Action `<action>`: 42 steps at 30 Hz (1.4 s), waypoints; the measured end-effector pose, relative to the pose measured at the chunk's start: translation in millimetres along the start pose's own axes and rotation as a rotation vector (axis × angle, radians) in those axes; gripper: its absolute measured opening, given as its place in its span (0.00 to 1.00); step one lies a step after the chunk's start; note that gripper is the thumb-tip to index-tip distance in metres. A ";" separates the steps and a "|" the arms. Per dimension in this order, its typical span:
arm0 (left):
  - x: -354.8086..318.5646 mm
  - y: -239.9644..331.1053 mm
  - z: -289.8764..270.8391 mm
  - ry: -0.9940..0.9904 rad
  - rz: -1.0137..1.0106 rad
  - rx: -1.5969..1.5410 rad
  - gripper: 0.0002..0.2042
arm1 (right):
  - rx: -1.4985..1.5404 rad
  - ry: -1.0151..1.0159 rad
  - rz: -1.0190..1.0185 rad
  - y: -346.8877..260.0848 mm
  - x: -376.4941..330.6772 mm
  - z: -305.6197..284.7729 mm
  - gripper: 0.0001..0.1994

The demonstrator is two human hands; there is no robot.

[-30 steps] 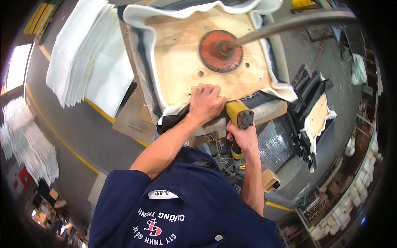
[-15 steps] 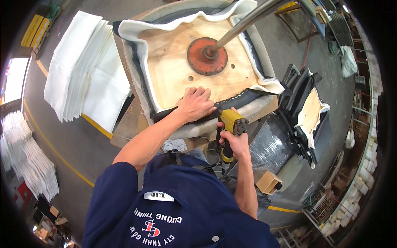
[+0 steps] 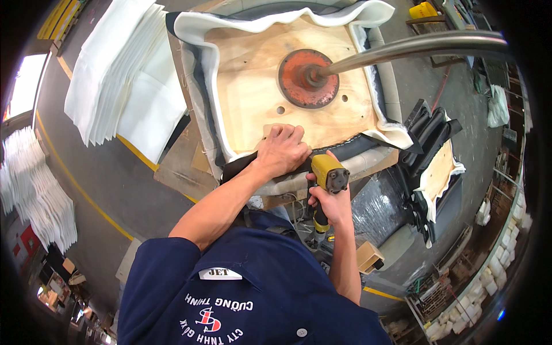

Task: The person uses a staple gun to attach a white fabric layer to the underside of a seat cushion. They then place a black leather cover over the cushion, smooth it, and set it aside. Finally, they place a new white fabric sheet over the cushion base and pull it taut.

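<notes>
A plywood seat panel [image 3: 247, 92] lies in front of me, ringed by white padding [image 3: 213, 86] and a black cover [image 3: 345, 150]. White staples run in a line along the cover's folded near edge, to the right of my hands. My left hand [image 3: 283, 150] grips that edge, fingers curled over it and pressing on the wood. In my right hand [image 3: 332, 202] is a yellow and black staple gun [image 3: 329, 172], its head close to the near edge beside my left hand. A round orange press plate [image 3: 290, 66] on a bent metal rod sits on the panel.
White foam sheets [image 3: 109, 75] are stacked at the left, with another pile [image 3: 37, 184] beyond. Black covers and another padded panel [image 3: 438, 167] lie at the right. A small wooden box [image 3: 368, 257] is near my right forearm. The metal rod [image 3: 420, 46] reaches out to the upper right.
The view has shifted, so the panel and press plate sit further right in the picture. My left hand remains on the cover's edge, and the staple gun stays beside it in my right hand.
</notes>
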State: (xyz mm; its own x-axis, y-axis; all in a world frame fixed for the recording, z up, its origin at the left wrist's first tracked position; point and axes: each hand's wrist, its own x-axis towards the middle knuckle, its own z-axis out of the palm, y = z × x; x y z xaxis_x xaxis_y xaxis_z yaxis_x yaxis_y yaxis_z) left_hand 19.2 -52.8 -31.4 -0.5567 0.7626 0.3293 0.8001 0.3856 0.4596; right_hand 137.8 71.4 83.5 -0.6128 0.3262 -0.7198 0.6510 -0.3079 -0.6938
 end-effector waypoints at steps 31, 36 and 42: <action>-9.9 3.5 -4.5 -0.010 -0.138 0.005 0.09 | -0.028 0.014 0.015 -0.8 -5.9 12.4 0.45; -12.2 4.7 -3.9 -0.028 -0.144 0.018 0.09 | -0.128 0.027 -0.008 -1.7 -0.1 20.7 0.42; -13.5 3.3 -30.2 -0.028 -0.203 0.023 0.29 | 0.011 0.037 -0.031 5.3 -6.7 9.8 0.45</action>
State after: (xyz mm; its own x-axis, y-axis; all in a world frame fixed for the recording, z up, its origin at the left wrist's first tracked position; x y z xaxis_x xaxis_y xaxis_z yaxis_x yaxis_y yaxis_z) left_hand 22.6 -77.5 -9.4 -0.7009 0.6820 0.2087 0.6771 0.5444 0.4951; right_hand 141.0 58.9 84.4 -0.6154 0.3681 -0.6970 0.6274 -0.3066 -0.7158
